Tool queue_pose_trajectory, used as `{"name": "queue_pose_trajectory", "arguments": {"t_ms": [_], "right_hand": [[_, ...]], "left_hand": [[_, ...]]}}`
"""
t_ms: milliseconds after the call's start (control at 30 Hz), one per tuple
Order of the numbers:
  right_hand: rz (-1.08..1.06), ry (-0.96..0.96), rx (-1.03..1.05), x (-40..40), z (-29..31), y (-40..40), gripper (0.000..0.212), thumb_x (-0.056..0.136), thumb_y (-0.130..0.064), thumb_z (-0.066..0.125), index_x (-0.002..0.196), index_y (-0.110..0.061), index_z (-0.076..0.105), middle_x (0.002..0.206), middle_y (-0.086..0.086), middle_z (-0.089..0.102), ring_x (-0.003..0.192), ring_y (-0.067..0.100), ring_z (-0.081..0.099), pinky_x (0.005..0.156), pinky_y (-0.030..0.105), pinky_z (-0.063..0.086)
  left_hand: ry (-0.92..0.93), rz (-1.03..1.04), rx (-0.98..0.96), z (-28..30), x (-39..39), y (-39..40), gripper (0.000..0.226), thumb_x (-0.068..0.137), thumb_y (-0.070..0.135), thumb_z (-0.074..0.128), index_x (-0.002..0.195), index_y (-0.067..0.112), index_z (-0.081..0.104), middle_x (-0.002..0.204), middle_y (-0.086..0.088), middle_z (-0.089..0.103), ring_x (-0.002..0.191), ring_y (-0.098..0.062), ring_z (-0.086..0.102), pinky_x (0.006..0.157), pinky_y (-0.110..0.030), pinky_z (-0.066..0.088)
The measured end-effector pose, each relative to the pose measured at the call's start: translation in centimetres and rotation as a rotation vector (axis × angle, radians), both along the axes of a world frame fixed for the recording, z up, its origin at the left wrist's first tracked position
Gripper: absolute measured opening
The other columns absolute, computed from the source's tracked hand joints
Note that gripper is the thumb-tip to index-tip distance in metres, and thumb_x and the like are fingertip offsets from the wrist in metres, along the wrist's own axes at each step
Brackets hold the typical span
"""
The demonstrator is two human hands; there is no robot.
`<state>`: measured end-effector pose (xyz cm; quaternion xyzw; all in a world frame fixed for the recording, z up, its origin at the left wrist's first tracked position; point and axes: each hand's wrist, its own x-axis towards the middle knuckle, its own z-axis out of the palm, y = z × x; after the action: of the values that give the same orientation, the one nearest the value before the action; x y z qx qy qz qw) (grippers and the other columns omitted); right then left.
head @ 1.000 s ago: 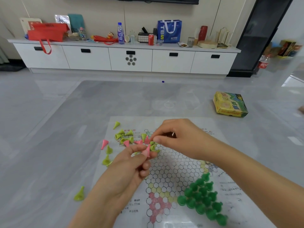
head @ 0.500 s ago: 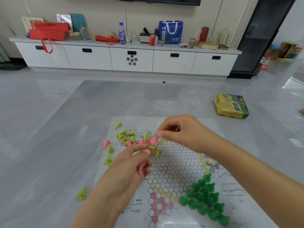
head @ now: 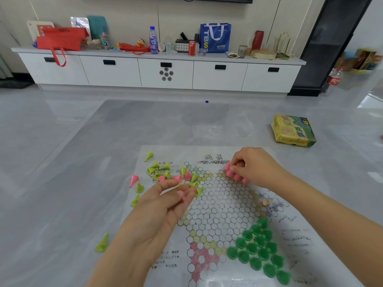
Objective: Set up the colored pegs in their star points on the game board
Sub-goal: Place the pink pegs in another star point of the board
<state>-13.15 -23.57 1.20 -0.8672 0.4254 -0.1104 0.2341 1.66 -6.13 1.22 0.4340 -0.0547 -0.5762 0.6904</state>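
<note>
— Where do the pegs stand?

— On the paper game board [head: 223, 206], which lies flat on the grey worktop [head: 83, 162]. The dark green pegs [head: 259, 251] fill the star point at the near right, standing upright in a tight triangle. A short row of pink pegs [head: 236, 176] stands at the far right star point, right under the right hand [head: 255, 164].

— And that hand's grip?

— Its fingers are curled, the fingertips pinching the farthest pink peg in that row.

— The left hand?

— The left hand [head: 163, 206] hovers over the board's left side, palm turned inward. Its thumb and fingers are pressed together on one pink peg [head: 183, 198], of which only a small part shows between the fingertips.

— What of the loose pieces?

— A scatter of yellow-green pegs [head: 159, 169] lies tipped over at the board's far left corner, mixed with a few more pink ones. One pink peg [head: 133, 180] lies just off the board's left edge, and a lone yellow-green peg [head: 102, 243] lies on the worktop, well apart from the rest, near the left forearm.

— Anything else on the board?

— A small pale piece [head: 266, 202] sits by the right forearm; what it is cannot be told.

— And beyond?

— A yellow and green box [head: 293, 131] rests on the worktop, off to the far right. Behind, a long white cabinet [head: 165, 73] carries a blue bag [head: 215, 37], a red bag [head: 60, 41], a bottle [head: 153, 40] and a red can [head: 192, 48].
</note>
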Motion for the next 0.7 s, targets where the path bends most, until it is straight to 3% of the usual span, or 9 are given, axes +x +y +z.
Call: {"name": "queue_pose_trajectory", "arguments": {"t_ms": [67,167,333,567,700], "right_hand": [[-0.006,0.004,-0.018,0.1,-0.3,-0.1,0.03,0.082,-0.01,0.059,0.06,-0.031,0.055,0.059,-0.011,0.06,0.046,-0.009,0.057,0.044,0.01,0.044],[-0.009,0.007,-0.018,0.1,-0.4,-0.2,0.029,0.083,-0.011,0.059,0.061,-0.03,0.056,0.061,-0.011,0.061,0.049,-0.008,0.059,0.045,0.011,0.046],[-0.008,0.012,-0.016,0.2,-0.6,-0.3,0.024,0.083,-0.012,0.059,0.064,-0.028,0.059,0.064,-0.012,0.064,0.051,-0.004,0.061,0.048,0.014,0.049],[-0.011,-0.005,-0.003,0.0,-0.8,-0.2,0.013,0.084,-0.012,0.058,0.077,-0.016,0.068,0.072,-0.009,0.068,0.057,0.001,0.064,0.053,0.019,0.054],[-0.014,-0.093,-0.064,0.1,0.5,0.5,0.009,0.085,-0.015,0.059,0.081,-0.016,0.067,0.064,-0.008,0.06,0.047,-0.005,0.058,0.044,0.008,0.044]], "left_hand": [[0.035,0.041,-0.02,0.3,0.2,0.0,0.017,0.082,-0.013,0.046,0.094,-0.004,0.055,0.095,-0.026,0.067,0.08,-0.027,0.071,0.064,-0.03,0.059],[0.101,0.09,-0.05,0.5,0.5,0.1,0.013,0.075,-0.005,0.054,0.087,-0.005,0.057,0.083,-0.022,0.068,0.064,-0.021,0.071,0.051,-0.024,0.057],[0.087,0.155,0.006,0.8,0.5,0.2,0.004,0.071,0.006,0.059,0.073,0.004,0.057,0.064,-0.013,0.065,0.043,-0.01,0.056,0.038,-0.014,0.046],[0.071,0.12,0.064,0.3,0.8,0.3,0.006,0.08,0.011,0.056,0.078,0.007,0.053,0.054,-0.004,0.058,0.035,-0.006,0.043,0.029,-0.013,0.032],[0.103,0.198,0.074,0.1,1.2,0.3,0.012,0.086,0.009,0.054,0.076,0.004,0.058,0.059,-0.006,0.058,0.039,-0.007,0.046,0.032,-0.013,0.037]]}}
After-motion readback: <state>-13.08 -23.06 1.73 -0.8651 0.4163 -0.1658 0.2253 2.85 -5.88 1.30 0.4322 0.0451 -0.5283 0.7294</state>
